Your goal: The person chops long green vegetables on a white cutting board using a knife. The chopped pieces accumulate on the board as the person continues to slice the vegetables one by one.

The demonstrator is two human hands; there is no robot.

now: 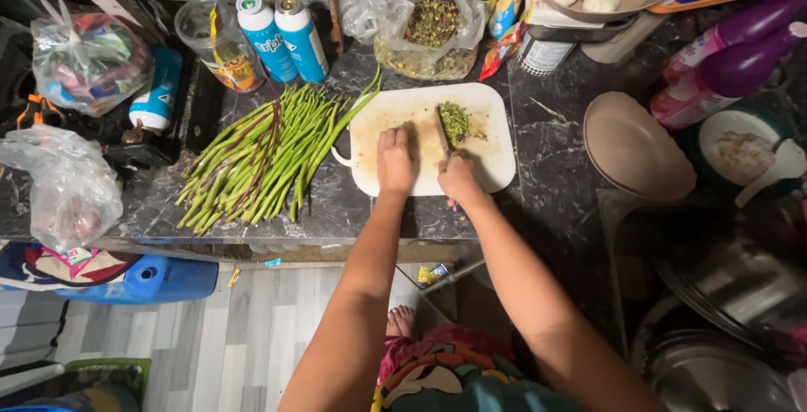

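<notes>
Knife [443,133] apparently in right hand [458,178] grip, blade beyond.

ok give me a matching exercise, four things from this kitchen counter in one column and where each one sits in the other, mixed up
Things:
1. knife
2. long green stalks
3. two blue spray cans
4. brown plate

Places:
A. standing at the back of the counter, behind the stalks
B. lying loose on the dark counter, left of the white cutting board
C. to the right of the board, next to the white bowl
D. in the right hand, on the board, with chopped greens piled on its blade

Pairs: 1-D, 2-B, 3-A, 4-C
</notes>
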